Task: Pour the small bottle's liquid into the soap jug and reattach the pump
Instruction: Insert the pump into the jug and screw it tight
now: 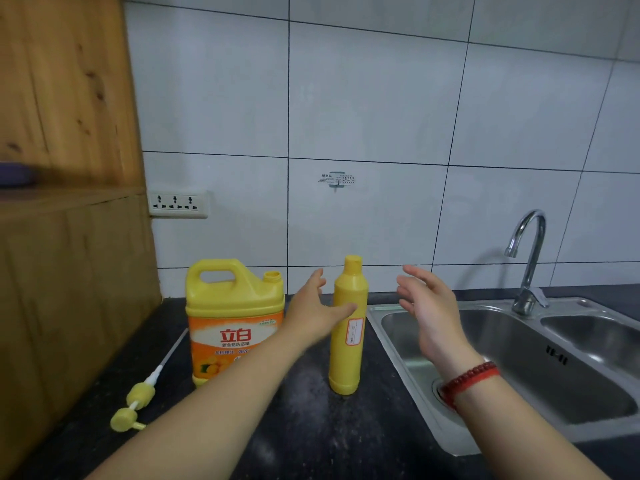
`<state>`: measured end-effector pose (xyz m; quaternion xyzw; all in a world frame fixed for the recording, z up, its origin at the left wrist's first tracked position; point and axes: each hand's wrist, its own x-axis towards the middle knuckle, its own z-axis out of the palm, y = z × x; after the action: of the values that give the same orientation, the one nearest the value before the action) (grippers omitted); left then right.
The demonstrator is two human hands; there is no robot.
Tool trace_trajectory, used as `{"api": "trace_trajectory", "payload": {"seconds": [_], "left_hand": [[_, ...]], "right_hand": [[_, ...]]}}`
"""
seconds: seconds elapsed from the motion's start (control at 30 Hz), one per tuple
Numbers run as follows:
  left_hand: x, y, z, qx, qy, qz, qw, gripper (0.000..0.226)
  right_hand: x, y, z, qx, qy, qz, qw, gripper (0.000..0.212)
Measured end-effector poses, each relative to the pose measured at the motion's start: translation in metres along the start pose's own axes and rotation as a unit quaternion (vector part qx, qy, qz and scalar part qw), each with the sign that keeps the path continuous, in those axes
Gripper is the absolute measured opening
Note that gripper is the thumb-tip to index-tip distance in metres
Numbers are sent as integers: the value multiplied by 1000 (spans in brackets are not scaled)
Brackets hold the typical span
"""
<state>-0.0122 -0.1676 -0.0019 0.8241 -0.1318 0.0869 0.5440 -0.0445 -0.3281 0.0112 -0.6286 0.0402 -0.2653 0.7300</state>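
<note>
our left hand [313, 315] reaches toward the small bottle [347, 327], fingers spread loosely and open, the thumb lying across the front of the bottle's upper body; we cannot tell whether the thumb actually touches it, and the other fingertips sit behind its left shoulder. our right hand [427, 308] hangs in the air to the bottle's right, apart from it, palm turned toward the bottle, fingers spread and lightly curled, gripping nothing. a red bead bracelet [467, 379] circles that wrist.

the small bottle stands upright on the dark countertop [304, 427], between our two sets of fingers, its yellow cap on and a small white label facing us. the soap jug [233, 320] stands upright just left of our left fingers, its neck uncapped and open at the top right, near our left fingertips. the pump [136, 405] lies flat on the countertop well to the left of and below our left hand, its white tube pointing up toward the jug's base. the steel sink [519, 368] lies beneath and beyond our right fingers, with the faucet [528, 258] behind it.
</note>
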Motion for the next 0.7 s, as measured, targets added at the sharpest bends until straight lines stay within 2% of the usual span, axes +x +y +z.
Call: {"api": "trace_trajectory", "payload": {"seconds": [0.1, 0.2, 0.27, 0.33, 0.53, 0.63, 0.7], "left_hand": [[-15, 1, -19, 20, 19, 32, 999, 79], [-38, -1, -45, 47, 61, 82, 994, 53], [-55, -7, -64, 48, 94, 109, 988, 37], [-73, -18, -83, 56, 122, 116, 984, 35], [-111, -78, -132, 110, 200, 44, 973, 30], [-119, -110, -155, 141, 240, -37, 960, 29], [-120, -127, -166, 167, 241, -93, 952, 32]], "right_hand": [[-13, -6, 0, 26, 25, -29, 999, 18], [-31, -10, 3, 51, 38, -55, 996, 21], [-46, -8, 6, 61, 29, -64, 996, 22], [-61, -2, 12, 67, 7, -62, 996, 23], [-100, 30, 37, 83, -60, -15, 995, 22], [-116, 45, 52, 90, -82, 6, 993, 20], [-123, 51, 60, 85, -95, 15, 992, 20]]}}
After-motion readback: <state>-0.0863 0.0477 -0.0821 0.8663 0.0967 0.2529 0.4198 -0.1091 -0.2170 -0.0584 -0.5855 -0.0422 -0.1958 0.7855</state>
